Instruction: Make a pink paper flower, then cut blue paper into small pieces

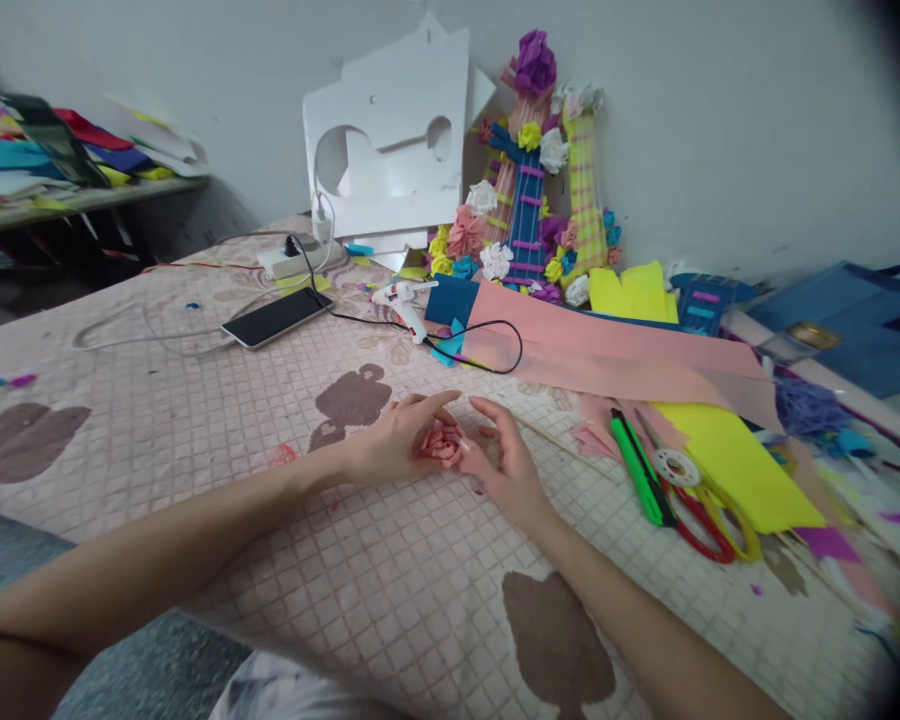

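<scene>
Head view: pink paper flower (pixel 441 442) between left hand (pixel 390 440), right hand (pixel 508 468); both hands' fingers gripping it.

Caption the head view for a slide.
A pink paper flower held between the left hand and right hand on the patterned cloth, a green cutter and scissors lying to the right.

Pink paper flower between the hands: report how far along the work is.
Done: finished paper flowers already cover the striped stands at the wall. In hand: left hand and right hand hold the pink paper flower, its petals ruffled. Left: it is on no stand yet; glue gun, pink sheet and scissors lie nearby.
</scene>
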Motion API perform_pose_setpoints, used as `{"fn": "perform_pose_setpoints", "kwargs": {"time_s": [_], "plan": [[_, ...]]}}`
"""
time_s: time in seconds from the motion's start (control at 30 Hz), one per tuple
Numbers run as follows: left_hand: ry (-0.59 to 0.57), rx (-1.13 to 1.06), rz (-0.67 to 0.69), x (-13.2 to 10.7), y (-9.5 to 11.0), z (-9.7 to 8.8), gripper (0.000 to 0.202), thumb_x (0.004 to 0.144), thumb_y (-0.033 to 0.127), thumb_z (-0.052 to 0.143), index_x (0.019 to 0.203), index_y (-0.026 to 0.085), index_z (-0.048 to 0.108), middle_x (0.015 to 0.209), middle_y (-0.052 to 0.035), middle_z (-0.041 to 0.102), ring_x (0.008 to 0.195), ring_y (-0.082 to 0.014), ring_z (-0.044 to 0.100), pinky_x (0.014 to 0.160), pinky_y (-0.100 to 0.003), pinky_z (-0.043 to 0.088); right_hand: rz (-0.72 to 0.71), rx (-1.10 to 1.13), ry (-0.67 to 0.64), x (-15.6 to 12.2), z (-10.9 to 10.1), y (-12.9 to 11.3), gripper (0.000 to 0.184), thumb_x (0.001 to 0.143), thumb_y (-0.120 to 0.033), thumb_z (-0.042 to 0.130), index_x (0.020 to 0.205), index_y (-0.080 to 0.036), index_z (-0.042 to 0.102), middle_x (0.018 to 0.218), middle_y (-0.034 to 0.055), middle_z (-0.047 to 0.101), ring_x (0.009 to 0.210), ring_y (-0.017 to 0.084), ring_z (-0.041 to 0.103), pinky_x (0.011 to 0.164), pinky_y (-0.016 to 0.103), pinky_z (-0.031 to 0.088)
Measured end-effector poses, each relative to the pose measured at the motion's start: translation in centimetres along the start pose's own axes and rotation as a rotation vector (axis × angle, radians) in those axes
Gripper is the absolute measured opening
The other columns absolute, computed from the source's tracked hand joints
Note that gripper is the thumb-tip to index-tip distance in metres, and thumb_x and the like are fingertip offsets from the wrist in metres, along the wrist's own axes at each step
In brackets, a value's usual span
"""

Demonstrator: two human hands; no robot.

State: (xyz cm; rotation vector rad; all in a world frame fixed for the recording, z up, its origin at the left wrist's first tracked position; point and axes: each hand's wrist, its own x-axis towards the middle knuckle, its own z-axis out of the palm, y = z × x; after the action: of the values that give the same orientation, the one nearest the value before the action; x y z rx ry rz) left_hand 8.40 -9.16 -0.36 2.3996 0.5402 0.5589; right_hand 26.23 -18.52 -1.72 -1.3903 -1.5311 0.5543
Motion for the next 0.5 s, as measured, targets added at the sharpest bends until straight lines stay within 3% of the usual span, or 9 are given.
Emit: {"fn": "perform_pose_setpoints", "kwargs": {"time_s": [0.17, 0.33, 0.5], "plan": [[-0.035, 0.013, 0.020, 0.0, 0.4, -0.4, 0.080, 0.075, 0.032, 0.069, 0.141, 0.023, 0.024, 0.121, -0.0094, 0.060, 0.115, -0.0288, 0.048, 0.094, -0.047, 0.038, 0.135, 0.163, 0.074, 0.2, -0.4, 0.3, 0.032, 0.088, -0.035, 0.052, 0.118, -0.027, 0.051, 0.128, 0.0069, 0.053, 0.118, 0.022, 0.050, 0.097, 0.042, 0.043], [-0.032, -0.005, 0.039, -0.1, 0.7, -0.8, 0.080, 0.075, 0.034, 0.070, 0.141, 0.026, 0.026, 0.126, -0.0107, 0.056, 0.117, -0.0286, 0.047, 0.094, -0.046, 0.039, 0.136, 0.221, 0.110, 0.3, -0.3, 0.3, 0.028, 0.088, -0.038, 0.052, 0.113, -0.027, 0.055, 0.122, 0.0065, 0.057, 0.116, 0.022, 0.052, 0.096, 0.040, 0.044], [-0.029, -0.011, 0.045, 0.0, 0.2, -2.9, 0.082, 0.074, 0.034, 0.071, 0.142, 0.025, 0.026, 0.129, -0.0099, 0.053, 0.121, -0.0266, 0.046, 0.099, -0.044, 0.038, 0.115, 0.254, 0.217, 0.6, -0.8, 0.2, 0.023, 0.091, -0.038, 0.047, 0.107, -0.025, 0.057, 0.114, 0.0064, 0.060, 0.099, 0.019, 0.060, 0.083, 0.035, 0.049]]}}
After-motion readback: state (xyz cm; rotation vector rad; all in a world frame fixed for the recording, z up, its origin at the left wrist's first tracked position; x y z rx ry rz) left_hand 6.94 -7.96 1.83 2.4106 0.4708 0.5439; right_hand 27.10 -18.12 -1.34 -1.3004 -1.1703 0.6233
